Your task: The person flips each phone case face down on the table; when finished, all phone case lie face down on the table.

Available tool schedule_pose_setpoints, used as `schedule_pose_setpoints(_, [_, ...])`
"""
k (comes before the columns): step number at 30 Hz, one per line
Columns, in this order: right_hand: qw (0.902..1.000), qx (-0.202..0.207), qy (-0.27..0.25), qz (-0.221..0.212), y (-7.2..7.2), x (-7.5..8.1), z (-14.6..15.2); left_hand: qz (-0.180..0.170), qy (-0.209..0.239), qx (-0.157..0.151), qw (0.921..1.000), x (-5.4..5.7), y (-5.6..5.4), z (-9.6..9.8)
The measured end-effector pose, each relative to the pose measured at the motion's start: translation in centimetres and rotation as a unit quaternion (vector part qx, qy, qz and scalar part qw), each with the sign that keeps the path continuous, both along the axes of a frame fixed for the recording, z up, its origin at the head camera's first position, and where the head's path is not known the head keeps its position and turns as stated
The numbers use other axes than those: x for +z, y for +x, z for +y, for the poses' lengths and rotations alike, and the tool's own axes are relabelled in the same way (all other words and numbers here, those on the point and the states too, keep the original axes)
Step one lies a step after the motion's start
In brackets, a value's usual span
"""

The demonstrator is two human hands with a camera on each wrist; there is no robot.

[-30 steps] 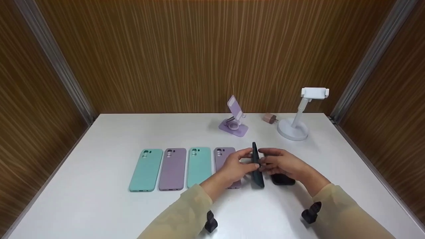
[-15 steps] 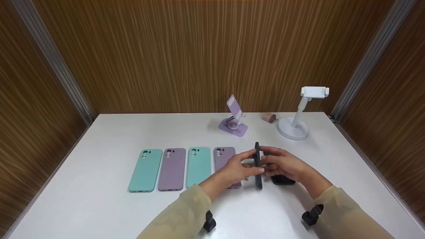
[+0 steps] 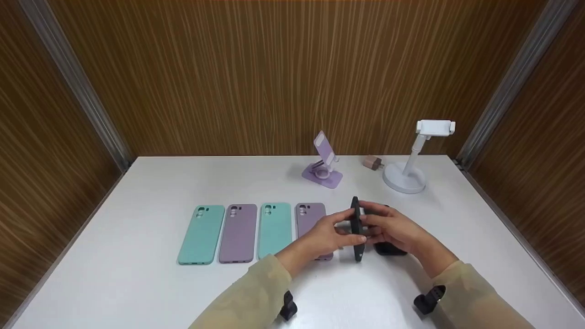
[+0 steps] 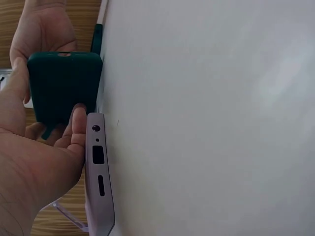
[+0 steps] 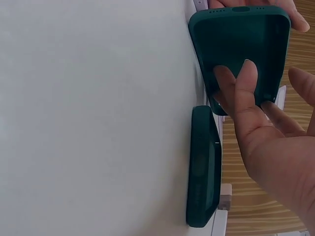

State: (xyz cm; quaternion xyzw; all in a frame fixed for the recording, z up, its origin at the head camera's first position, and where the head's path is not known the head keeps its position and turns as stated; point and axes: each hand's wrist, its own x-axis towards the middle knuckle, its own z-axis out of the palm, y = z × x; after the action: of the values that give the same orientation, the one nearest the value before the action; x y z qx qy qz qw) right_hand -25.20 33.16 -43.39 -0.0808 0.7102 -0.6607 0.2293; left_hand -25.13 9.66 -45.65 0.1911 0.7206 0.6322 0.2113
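Observation:
My left hand (image 3: pixel 320 238) grips a dark green phone case (image 3: pixel 358 251) by its long edges, thumb on the near side. The case stands nearly edge-on above the table. In the left wrist view its plain back (image 4: pixel 64 81) faces the left palm. The right wrist view shows its hollow inside (image 5: pixel 246 37). My right hand (image 3: pixel 396 229) is on that hollow side, fingers extended to the inside and thumb apart; which fingertips touch is hard to tell. A second dark green case (image 5: pixel 199 169) lies below the right hand, partly hidden in the head view.
A row of cases lies left of my hands: a teal case (image 3: pixel 201 235), a purple case (image 3: pixel 237 234), another teal case (image 3: pixel 275 230) and a partly covered purple case (image 3: pixel 311 219). Behind stand a purple phone stand (image 3: pixel 323 155), a pink charger plug (image 3: pixel 372 162) and a white phone stand (image 3: pixel 406 179).
The held case has turned more upright and edge-on and shifted slightly right. My left thumb has moved along with it, and the right fingers have come closer to the case.

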Motion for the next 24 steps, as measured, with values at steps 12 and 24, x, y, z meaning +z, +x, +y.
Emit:
schedule_pose_setpoints(12, [0.9994, -0.029, 0.018, 0.006, 0.34, -0.24, -0.12, 0.018, 0.015, 0.024, 0.9994, -0.61, 0.02, 0.34])
schedule_pose_setpoints(24, [0.9980, -0.046, 0.034, 0.027, 0.80, -0.40, -0.02, 0.031, -0.005, 0.038, 0.9988, -0.74, 0.08, 0.40])
